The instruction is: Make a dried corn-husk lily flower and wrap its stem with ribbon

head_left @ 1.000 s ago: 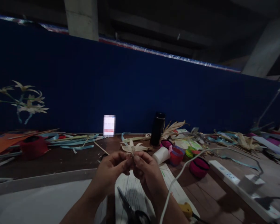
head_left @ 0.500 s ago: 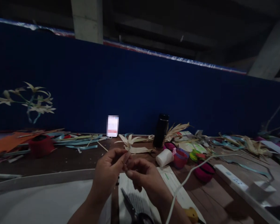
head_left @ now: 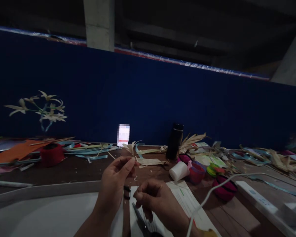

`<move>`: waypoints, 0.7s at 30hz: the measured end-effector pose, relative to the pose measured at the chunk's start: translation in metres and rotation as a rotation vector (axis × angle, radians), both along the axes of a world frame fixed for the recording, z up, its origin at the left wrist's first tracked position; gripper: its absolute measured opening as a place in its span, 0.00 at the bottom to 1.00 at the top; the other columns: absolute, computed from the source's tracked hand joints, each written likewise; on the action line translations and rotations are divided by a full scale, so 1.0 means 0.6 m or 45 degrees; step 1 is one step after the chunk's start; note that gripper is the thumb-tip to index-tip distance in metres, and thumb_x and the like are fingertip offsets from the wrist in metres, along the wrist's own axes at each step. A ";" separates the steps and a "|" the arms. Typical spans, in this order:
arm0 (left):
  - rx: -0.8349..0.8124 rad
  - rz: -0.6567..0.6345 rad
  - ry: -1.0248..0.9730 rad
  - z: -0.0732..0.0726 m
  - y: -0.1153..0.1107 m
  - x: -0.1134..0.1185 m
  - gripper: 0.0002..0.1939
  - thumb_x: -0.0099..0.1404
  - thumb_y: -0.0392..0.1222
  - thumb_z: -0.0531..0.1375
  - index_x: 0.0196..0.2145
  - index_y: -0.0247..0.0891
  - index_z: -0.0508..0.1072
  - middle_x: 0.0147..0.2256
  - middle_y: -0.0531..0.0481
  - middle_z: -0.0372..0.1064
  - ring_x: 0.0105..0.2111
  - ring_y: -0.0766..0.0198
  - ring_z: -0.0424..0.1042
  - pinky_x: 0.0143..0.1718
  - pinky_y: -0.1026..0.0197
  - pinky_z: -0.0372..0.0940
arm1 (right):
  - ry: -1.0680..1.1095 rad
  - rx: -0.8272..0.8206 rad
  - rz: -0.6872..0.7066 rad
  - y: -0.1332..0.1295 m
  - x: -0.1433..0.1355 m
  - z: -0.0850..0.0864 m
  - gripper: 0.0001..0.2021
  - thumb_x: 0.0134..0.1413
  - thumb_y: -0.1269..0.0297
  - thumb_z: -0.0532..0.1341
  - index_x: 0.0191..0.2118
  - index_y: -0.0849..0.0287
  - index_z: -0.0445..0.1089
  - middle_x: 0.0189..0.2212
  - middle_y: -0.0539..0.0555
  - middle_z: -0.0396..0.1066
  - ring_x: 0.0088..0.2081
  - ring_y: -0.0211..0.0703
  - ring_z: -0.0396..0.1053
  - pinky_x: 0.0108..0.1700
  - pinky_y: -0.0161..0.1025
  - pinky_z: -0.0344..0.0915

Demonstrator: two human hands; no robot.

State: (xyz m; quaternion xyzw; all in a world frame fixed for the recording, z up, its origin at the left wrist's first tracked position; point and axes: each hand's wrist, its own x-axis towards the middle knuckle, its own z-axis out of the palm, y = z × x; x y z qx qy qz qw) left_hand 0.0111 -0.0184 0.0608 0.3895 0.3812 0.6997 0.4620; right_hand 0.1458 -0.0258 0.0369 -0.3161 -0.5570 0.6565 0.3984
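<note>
Your left hand (head_left: 115,179) pinches the pale flower (head_left: 130,148) with its petals above the grip, your right hand (head_left: 158,201), half curled over the scissors (head_left: 141,220), holds something or nothing, I cannot tell, and a black bottle (head_left: 175,141) stands beyond.
</note>
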 end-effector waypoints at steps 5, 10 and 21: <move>-0.030 0.017 -0.065 0.002 0.003 -0.009 0.10 0.52 0.44 0.65 0.30 0.36 0.72 0.26 0.54 0.71 0.22 0.75 0.64 0.24 0.71 0.60 | -0.030 0.033 0.143 -0.008 0.009 -0.003 0.11 0.45 0.60 0.65 0.28 0.64 0.68 0.19 0.50 0.70 0.13 0.27 0.59 0.13 0.25 0.53; -0.042 -0.007 -0.018 -0.003 0.003 -0.007 0.12 0.50 0.44 0.66 0.32 0.36 0.73 0.27 0.53 0.73 0.23 0.73 0.67 0.25 0.70 0.61 | 0.061 0.106 0.011 -0.008 0.013 0.002 0.12 0.50 0.57 0.62 0.32 0.64 0.69 0.17 0.50 0.70 0.11 0.25 0.57 0.12 0.24 0.49; -0.101 -0.075 0.064 -0.001 -0.006 0.001 0.11 0.52 0.43 0.65 0.33 0.37 0.74 0.30 0.52 0.75 0.26 0.71 0.69 0.28 0.70 0.63 | 0.071 0.096 -0.055 -0.001 0.009 -0.001 0.13 0.50 0.57 0.62 0.32 0.65 0.69 0.17 0.49 0.69 0.12 0.25 0.56 0.12 0.23 0.50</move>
